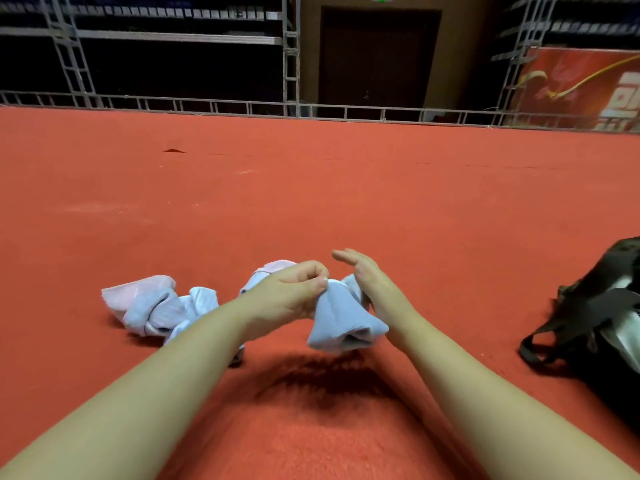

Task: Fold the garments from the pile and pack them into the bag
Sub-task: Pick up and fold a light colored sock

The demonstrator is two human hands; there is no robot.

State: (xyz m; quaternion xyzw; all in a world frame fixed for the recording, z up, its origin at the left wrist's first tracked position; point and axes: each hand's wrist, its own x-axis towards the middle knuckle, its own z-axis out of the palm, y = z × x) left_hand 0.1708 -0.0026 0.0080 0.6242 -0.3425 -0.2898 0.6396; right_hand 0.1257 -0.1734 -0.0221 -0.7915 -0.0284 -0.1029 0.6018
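Head view: left hand [298, 289] pinching the top edge of a pale blue garment [343, 320], fingers curled tight; right hand [363, 278] just beside it, fingers straight and relaxed, palm against the cloth's far side. Soft knit fabric, hanging bell-shaped above the floor, open hem at the bottom. Farther left, a crumpled pile [162, 310] of pink and pale blue garments on the red carpet [311, 188]. At far right, a black bag [595, 317] with loop handles, mouth agape, shiny lining showing. Beyond, metal railing [214, 107] and scaffolding.
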